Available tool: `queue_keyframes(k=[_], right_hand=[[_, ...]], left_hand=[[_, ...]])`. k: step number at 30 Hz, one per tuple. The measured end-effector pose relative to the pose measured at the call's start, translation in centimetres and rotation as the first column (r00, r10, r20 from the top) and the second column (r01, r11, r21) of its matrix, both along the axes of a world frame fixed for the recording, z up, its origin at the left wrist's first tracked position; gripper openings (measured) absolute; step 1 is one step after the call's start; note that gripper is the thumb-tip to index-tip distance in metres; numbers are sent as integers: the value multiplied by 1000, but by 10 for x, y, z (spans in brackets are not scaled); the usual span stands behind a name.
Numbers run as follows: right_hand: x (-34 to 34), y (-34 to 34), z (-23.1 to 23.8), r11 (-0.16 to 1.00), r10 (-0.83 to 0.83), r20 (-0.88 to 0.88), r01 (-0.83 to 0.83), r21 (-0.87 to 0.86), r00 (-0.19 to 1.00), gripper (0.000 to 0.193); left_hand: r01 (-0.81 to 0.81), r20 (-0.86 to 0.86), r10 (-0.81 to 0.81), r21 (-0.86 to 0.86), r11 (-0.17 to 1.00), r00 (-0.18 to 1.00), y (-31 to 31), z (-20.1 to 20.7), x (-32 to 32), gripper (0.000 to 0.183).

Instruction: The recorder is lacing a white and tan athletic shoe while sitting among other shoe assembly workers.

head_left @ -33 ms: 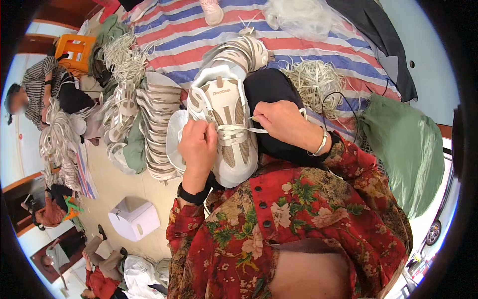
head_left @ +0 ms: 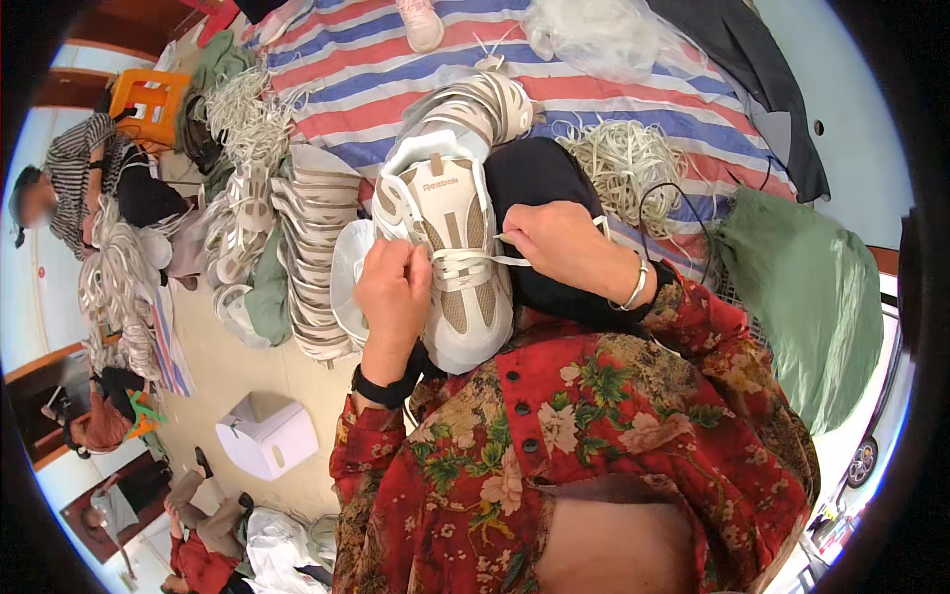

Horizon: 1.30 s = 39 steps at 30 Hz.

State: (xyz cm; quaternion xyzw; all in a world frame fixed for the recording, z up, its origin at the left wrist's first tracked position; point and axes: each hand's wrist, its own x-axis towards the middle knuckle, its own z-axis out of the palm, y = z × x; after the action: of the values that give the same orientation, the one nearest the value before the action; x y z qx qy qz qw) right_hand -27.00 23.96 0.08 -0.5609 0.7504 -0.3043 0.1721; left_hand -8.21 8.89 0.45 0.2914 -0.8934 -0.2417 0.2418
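A white and beige sneaker with brown mesh panels lies toe toward me against my lap. Flat off-white shoelace crosses its lower eyelets, while the upper part of the tongue is bare. My right hand, a bracelet at its wrist, pinches the shoelace just right of the shoe. A short lace end pokes out from those fingertips. On the left side, my left hand is closed in a fist against the eyelet edge. Its curled fingers hide what they grip.
Beyond the sneaker curves a row of nested shoes. Another stack of shoe uppers stands left. A heap of laces lies right on the striped sheet, near green cloth. A white box sits on the floor; several people work left.
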Motion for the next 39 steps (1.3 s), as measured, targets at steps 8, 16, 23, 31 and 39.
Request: queue_keyframes(k=[8,16,23,31,39], right_hand=[[3,-9,-5,991,90,-137,-75,110,987,11],[7,-20,7,984,171,-125,-165,61,977,9],[-10,-24,31,930,358,-297,-365,33,885,7],[-14,-40,43,806,529,-510,-590,52,678,14],[-19,-43,41,792,579,-395,-608,64,713,16]], left_hand=[[-30,-2,34,432,901,999,-6,-21,10,16],[88,18,-101,358,930,995,-14,-11,12,24],[184,43,-208,317,931,977,-20,0,12,24],[402,172,-381,-109,909,908,-43,46,3,34],[786,516,-623,-182,591,588,-72,63,-24,52]])
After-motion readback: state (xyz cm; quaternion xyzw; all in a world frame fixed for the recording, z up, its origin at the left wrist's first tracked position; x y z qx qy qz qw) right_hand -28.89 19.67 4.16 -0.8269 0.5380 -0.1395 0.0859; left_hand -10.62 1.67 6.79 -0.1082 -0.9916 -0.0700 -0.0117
